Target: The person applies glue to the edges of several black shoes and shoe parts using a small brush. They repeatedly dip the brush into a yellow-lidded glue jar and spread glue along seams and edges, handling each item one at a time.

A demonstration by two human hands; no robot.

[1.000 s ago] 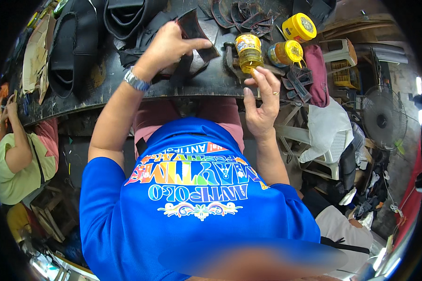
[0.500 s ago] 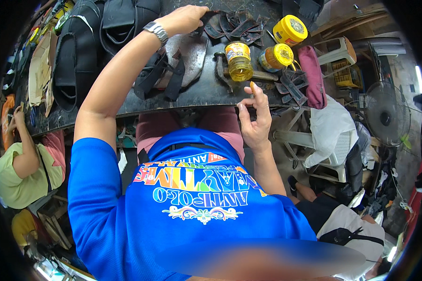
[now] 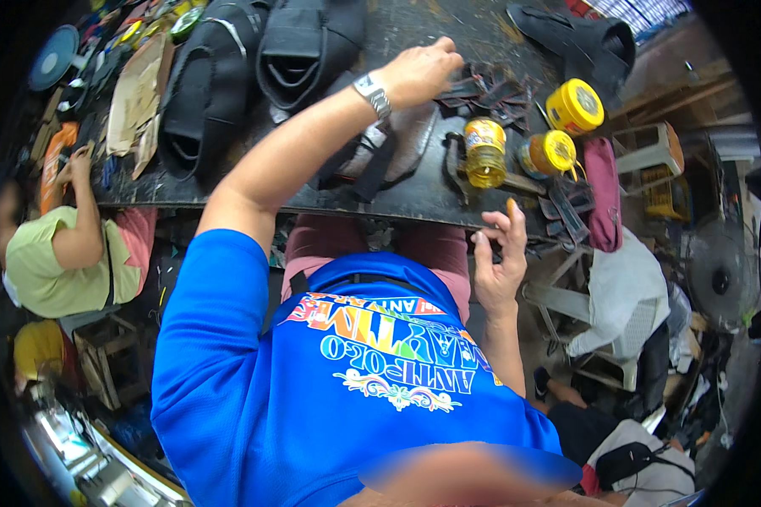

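My left hand [image 3: 423, 72] reaches far across the dark worktable [image 3: 228, 198], a metal watch on its wrist. Its fingers are curled onto a pile of black strap pieces [image 3: 492, 86]. My right hand [image 3: 499, 262] hovers at the table's near edge with fingers apart, holding nothing; one fingertip looks yellowish. Just beyond it stands an open jar of yellow glue [image 3: 485, 154]. Under my left forearm lies a grey and black sandal part [image 3: 397, 148].
Two yellow-lidded jars [image 3: 556, 152] [image 3: 575, 106] and a maroon cloth [image 3: 602, 194] sit at the right end of the table. Black bags [image 3: 216, 84] [image 3: 309, 42] lie at the back left. A person in a light green shirt [image 3: 51, 258] works at the left. A white plastic chair [image 3: 626, 308] stands at the right.
My left hand has stretched farther from me, from the sandal part to the pile of straps. My right hand has drawn back from the glue jar to the table edge.
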